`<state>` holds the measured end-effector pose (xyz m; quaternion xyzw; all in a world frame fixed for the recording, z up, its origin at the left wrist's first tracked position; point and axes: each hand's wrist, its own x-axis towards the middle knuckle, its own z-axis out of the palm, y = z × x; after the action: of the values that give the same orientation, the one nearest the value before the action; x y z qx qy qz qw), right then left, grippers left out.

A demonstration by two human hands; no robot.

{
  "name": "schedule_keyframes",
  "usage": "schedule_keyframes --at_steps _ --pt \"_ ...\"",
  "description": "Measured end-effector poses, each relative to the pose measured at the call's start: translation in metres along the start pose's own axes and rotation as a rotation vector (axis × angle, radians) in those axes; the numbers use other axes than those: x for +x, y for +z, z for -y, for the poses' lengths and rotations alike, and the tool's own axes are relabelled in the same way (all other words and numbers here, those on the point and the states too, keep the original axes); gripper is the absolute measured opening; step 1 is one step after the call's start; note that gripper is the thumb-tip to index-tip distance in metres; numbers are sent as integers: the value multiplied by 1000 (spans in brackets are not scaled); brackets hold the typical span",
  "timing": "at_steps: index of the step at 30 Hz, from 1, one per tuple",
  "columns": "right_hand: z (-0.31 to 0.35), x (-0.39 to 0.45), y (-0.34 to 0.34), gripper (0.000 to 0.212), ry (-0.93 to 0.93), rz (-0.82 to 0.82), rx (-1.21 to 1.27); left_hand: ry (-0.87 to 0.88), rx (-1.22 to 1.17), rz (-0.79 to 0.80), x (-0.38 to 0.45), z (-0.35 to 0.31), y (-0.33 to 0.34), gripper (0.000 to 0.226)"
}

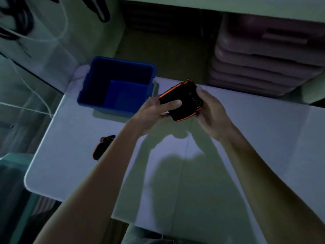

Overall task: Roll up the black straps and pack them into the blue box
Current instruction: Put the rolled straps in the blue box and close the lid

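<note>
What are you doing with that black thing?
A person is holding a black strap with orange edging in both hands, the left hand and the right hand, above a white table. It looks mostly rolled or folded into a compact bundle. The open blue box stands on the table just to the left, with nothing clearly visible inside. Another black and orange strap lies on the table near the left forearm, waiting.
</note>
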<state>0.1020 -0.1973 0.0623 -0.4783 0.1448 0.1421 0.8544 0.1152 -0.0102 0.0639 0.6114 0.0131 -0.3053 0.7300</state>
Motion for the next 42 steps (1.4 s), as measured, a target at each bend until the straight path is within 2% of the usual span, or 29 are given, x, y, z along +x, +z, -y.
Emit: schedule_keyframes --at_steps 3,6,9,11,13,15,18,20,23,26,31,33,36,39,42 --pt "-6 26 49 30 -30 10 -157 -49 76 31 -9 -28 -57 36" --pt "-22 49 95 40 -34 -44 -418 -53 95 -109 -10 -45 -111 30" --pt "-40 71 130 31 -50 -87 -726 -57 114 -260 -2 -46 -152 18" --pt "-51 84 147 28 -95 -104 -1004 -112 148 -289 6 -41 -173 21" --pt "-58 97 158 25 -104 -94 -1184 -182 182 -269 15 -36 -189 22" --pt "-63 111 162 25 -40 -67 -1307 -243 246 -245 25 -34 -199 16" --pt "-68 127 166 24 74 11 -1527 -355 343 -198 39 -35 -208 22" --pt "-69 132 170 22 75 82 -1711 -417 410 -151 47 -35 -211 25" --pt "-66 134 177 19 63 213 -2036 -502 514 -63 58 -31 -212 18" --pt "-68 138 178 7 64 254 -2228 -527 642 -6 64 -23 -207 16" --pt "-74 142 176 10 10 250 -2270 -560 806 -47 71 -10 -203 43" --pt "-71 138 174 3 -60 247 -2267 -556 816 -80 70 -9 -201 51" --pt "-66 127 165 28 -261 132 -2249 -514 845 -115 69 -10 -199 48" --pt "-63 103 153 26 -474 -11 -2025 -406 866 -189 62 -17 -196 46" --pt "-68 69 143 22 -592 -108 -1692 -194 896 -344 44 -28 -187 46"
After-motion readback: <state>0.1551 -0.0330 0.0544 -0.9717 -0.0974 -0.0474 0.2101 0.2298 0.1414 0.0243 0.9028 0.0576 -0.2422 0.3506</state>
